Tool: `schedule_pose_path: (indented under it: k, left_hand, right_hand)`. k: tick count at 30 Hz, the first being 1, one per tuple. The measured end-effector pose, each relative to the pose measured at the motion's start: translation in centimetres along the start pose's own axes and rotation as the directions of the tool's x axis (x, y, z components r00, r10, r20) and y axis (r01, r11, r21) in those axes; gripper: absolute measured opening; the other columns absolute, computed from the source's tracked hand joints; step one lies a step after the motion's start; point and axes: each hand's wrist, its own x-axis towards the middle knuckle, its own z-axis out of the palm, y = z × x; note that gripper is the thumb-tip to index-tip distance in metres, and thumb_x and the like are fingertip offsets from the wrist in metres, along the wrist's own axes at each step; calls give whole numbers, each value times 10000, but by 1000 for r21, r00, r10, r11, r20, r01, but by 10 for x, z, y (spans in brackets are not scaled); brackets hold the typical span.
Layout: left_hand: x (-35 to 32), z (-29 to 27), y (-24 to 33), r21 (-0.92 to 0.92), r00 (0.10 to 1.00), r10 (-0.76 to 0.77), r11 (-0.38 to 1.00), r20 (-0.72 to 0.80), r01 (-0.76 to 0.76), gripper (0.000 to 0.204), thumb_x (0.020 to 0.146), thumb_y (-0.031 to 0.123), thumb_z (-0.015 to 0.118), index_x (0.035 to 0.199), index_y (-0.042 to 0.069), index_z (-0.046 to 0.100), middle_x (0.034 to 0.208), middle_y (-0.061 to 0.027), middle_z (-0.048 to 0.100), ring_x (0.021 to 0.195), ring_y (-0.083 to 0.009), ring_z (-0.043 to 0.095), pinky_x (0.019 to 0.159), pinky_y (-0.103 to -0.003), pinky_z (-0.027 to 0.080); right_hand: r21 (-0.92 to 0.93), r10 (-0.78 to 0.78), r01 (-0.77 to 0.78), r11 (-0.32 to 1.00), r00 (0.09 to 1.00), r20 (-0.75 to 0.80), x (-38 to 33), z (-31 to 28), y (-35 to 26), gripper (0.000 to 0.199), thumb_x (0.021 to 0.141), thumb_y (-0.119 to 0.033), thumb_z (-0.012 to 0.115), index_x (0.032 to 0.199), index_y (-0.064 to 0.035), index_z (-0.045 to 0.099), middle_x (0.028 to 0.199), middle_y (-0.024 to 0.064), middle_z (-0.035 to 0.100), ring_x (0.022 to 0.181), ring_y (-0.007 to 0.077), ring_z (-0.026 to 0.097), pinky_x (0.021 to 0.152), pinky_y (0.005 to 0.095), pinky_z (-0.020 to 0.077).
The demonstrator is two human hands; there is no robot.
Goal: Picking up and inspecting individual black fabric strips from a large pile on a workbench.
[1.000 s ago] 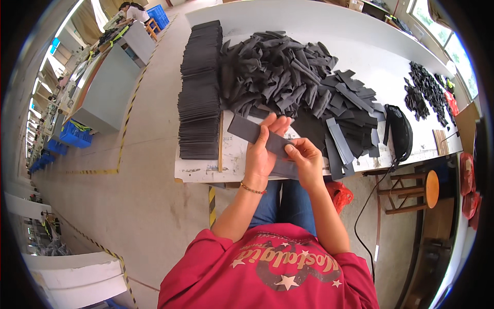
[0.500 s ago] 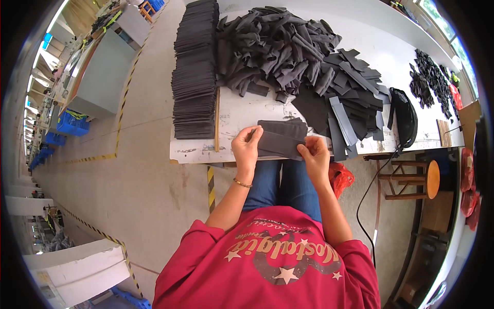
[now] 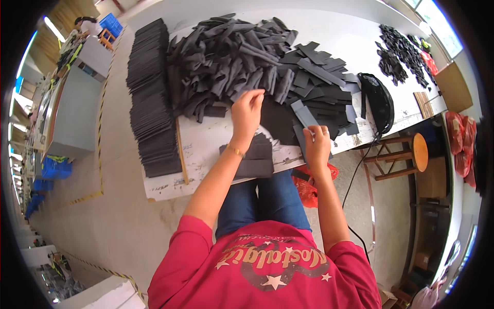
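My left hand [image 3: 247, 116] reaches over the white table, fingers pinched together at the near side of a heap of dark grey folded fabric pieces [image 3: 221, 56]. Whether a piece is between those fingertips cannot be made out. Closed on the end of a grey fabric strip [image 3: 303, 113], my right hand [image 3: 317, 147] is at the table's front edge. Below my left wrist, a small stack of dark rectangular fabric pieces [image 3: 256, 160] lies at the same edge, untouched by either hand. Flat dark pieces [image 3: 321, 92] lie scattered beyond my right hand.
A long row of tightly stacked dark pieces [image 3: 149, 108] runs along the table's left side, beside a thin wooden strip [image 3: 182, 154]. To the right are a black mesh bag [image 3: 378, 105], a wooden stool [image 3: 420, 153] and a red plastic bag [image 3: 307, 193]. Another person [image 3: 88, 26] sits far left.
Both hands have let go of the small stack, now lying on the table. My left hand has moved forward to the heap; my right hand has gone to the grey strips. The view has shifted.
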Motion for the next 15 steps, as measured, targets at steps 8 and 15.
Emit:
schedule_pose_path:
  k: [8, 15]
  left_hand:
    - [52, 82, -119, 542, 976, -196, 833, 97, 113, 227, 812, 220, 711, 943, 35, 713, 901, -159, 702, 825, -343, 672, 773, -405, 538]
    - [50, 79, -79, 116, 912, -377, 925, 163, 362, 174, 785, 165, 732, 834, 2, 697, 779, -75, 704, 680, -158, 660, 667, -292, 539]
  right_hand:
    - [-629, -260, 447, 637, 892, 370, 17, 44, 23, 180, 842, -155, 578, 918, -4, 640, 961, 122, 628, 926, 260, 578, 774, 346, 466]
    - [-428, -345, 438, 791, 896, 280, 22, 17, 25, 88, 817, -79, 565, 886, -41, 524, 972, 134, 596, 911, 300, 563, 805, 406, 452]
